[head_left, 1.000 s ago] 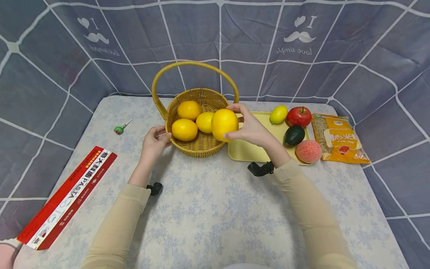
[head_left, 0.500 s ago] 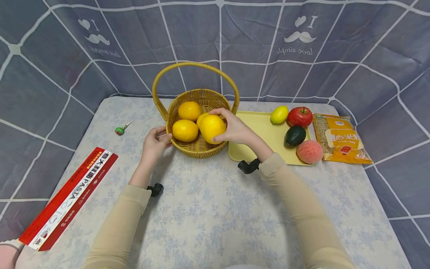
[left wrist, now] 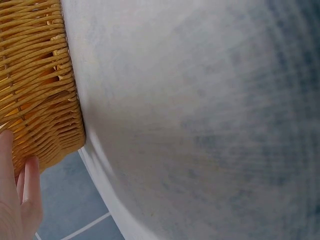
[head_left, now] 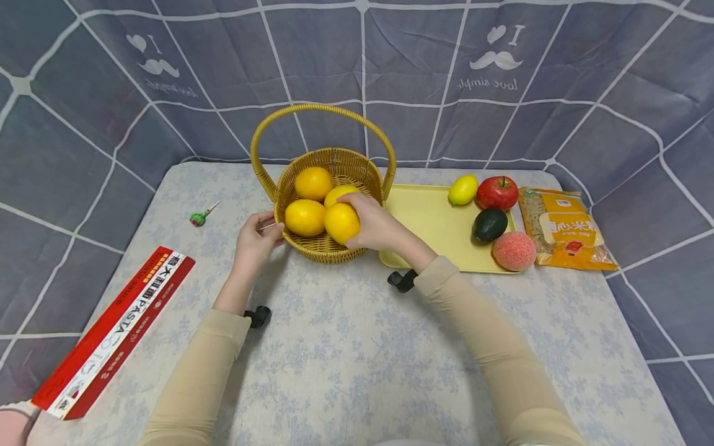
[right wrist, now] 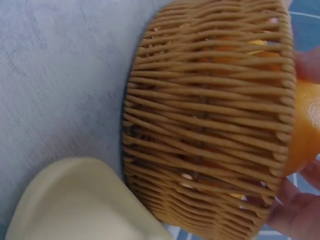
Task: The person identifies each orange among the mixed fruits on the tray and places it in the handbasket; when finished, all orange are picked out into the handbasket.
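Note:
A wicker basket (head_left: 323, 253) with a tall arched handle stands at the back of the table. My left hand (head_left: 255, 238) holds its left rim, thumb at the edge and fingers against the woven outside. My right hand (head_left: 372, 224) grips a round orange (head_left: 341, 223) low inside the basket at its front right. In the right wrist view, this orange (right wrist: 306, 125) shows just past the rim between thumb and fingers. Two more oranges lie at the left, one behind (head_left: 313, 183) and one in front (head_left: 305, 217). Another yellow fruit (head_left: 341, 194) is partly hidden behind the held orange.
Right of the basket is a yellow tray (head_left: 421, 214) bearing a lemon (head_left: 463, 190), a red apple (head_left: 496, 193), an avocado (head_left: 489, 225) and a peach (head_left: 514, 251). Beyond lies a pasta bag (head_left: 571, 232). A lollipop (head_left: 198, 218) and a red pasta box (head_left: 114, 331) lie left.
My right hand has moved left and down with the orange, from over the basket's right rim to among the other fruit. The left hand has stayed at the rim.

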`<state>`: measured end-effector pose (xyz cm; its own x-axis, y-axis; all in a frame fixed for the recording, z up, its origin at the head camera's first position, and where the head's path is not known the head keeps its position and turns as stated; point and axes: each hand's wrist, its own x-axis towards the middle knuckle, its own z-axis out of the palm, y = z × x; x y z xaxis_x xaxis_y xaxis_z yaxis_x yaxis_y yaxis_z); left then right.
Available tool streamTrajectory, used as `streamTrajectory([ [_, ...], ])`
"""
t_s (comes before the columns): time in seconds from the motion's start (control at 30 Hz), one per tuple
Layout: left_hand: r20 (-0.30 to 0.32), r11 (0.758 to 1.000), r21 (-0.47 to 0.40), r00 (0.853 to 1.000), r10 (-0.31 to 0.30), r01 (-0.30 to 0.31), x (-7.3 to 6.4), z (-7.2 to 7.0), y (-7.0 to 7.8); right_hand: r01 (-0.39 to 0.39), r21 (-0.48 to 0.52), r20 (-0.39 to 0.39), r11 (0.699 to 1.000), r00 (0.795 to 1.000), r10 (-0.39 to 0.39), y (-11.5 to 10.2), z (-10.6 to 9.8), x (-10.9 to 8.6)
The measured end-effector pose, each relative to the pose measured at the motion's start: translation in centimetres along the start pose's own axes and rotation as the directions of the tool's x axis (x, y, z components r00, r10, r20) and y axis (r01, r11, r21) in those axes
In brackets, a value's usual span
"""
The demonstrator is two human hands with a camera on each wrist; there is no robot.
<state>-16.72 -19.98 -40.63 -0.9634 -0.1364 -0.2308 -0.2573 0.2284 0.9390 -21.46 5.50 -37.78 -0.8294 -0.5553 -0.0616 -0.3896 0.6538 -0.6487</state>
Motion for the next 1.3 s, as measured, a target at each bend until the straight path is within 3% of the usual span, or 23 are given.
streamTrajectory([
  [0.37,-0.004,1.000,-0.004,1.000,0.004,-0.004,-0.1,-0.2,-0.2,0.022,-0.097,0.024,0.995,1.000,-0.019,0.0,0.6,1.0],
  [0.73,-0.008,1.000,0.010,1.000,-0.004,0.004,-0.2,-0.3,-0.2,-0.053,-0.129,0.069,0.990,0.996,0.062,-0.1,0.8,1.0],
  [1.3,-0.022,1.000,0.022,1.000,-0.014,0.014,-0.1,-0.3,-0.3,-0.085,-0.066,0.034,0.994,0.996,0.088,0.2,1.1,0.9],
])
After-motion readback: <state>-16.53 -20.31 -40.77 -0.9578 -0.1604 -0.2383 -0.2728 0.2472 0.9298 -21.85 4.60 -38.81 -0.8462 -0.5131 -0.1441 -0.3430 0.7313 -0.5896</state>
